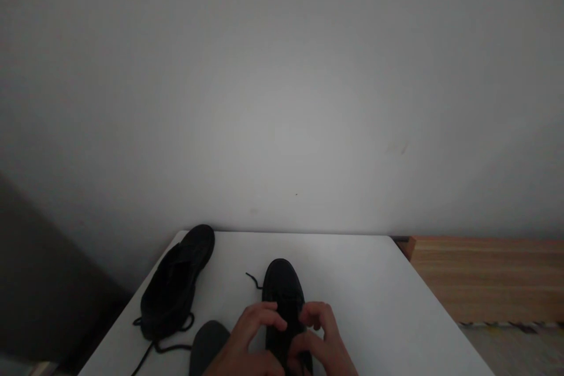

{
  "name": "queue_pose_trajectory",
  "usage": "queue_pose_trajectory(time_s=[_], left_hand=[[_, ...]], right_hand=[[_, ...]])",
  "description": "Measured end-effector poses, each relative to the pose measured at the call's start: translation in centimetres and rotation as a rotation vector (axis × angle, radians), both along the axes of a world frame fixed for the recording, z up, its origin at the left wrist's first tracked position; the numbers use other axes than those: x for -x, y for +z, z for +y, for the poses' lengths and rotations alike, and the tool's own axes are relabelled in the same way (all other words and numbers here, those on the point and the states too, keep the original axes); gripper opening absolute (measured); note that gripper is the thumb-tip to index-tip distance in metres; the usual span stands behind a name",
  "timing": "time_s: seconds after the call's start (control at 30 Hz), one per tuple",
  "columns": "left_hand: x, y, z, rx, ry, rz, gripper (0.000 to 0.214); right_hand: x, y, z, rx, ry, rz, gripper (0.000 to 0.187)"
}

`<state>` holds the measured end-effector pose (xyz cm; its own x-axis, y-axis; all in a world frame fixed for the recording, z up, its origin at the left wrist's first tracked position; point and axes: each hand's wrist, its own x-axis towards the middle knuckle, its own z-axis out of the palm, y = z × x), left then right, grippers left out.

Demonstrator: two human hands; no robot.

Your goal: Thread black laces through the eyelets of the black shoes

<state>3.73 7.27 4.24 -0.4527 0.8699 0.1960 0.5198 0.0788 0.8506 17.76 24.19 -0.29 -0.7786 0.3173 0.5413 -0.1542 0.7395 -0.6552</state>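
A black lace-up shoe lies on the white table with its toe pointing away from me. One loose shoelace end sticks out to the left of its toe. Over the left side of the shoe is my left hand, its index finger and thumb bent with a gap between them. My right hand curls over the right side, at the lacing. Dark material lies by its fingertips, but I cannot make out what they grip. A dark grey, round-ended flat piece, like an insole, is partly hidden behind my left hand.
A second black shoe rests at the table's left edge, its long lace trailing over the tabletop. The white table meets a pale wall at its far edge. A wood-grain panel stands at the right.
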Motion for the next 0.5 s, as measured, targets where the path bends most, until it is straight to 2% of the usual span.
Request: queue_pose_trajectory(time_s=[0.03,0.07,0.1,0.17,0.2,0.27,0.33,0.4,0.5], left_hand=[[0.8,0.7,0.1,-0.012,-0.103,0.021,0.011],[1.8,1.2,0.3,0.009,-0.148,0.035,0.014],[3.0,1.2,0.6,0.023,-0.102,0.061,0.017],[5.5,0.2,1.4,0.142,0.017,0.210,0.023],[6.7,-0.7,1.9,0.236,0.057,0.309,0.027],[8.3,-2.7,2.9,0.318,0.101,0.358,0.040],[9.0,-4.3,3.7,0.358,0.123,0.371,0.040],[9.2,-5.0,4.0,0.374,0.138,0.367,0.030],[9.1,-4.6,3.5,0.363,0.163,0.319,0.023]], right_hand=[[-0.1,0.1,0.2,0.048,0.011,0.007,0.013],[-0.2,0.2,0.4,0.108,0.006,0.022,0.010],[-0.3,0.1,0.7,0.172,-0.012,0.039,0.010],[-0.6,-0.4,1.3,0.291,-0.056,0.061,0.017],[-0.7,-0.8,1.7,0.348,-0.080,0.064,0.021],[-1.0,-2.0,2.3,0.470,-0.156,0.047,0.026],[-1.2,-3.5,2.7,0.604,-0.262,0.009,0.029],[-1.3,-4.8,3.0,0.698,-0.335,-0.021,0.037],[-1.3,-5.7,3.2,0.657,-0.402,-0.001,0.047]])
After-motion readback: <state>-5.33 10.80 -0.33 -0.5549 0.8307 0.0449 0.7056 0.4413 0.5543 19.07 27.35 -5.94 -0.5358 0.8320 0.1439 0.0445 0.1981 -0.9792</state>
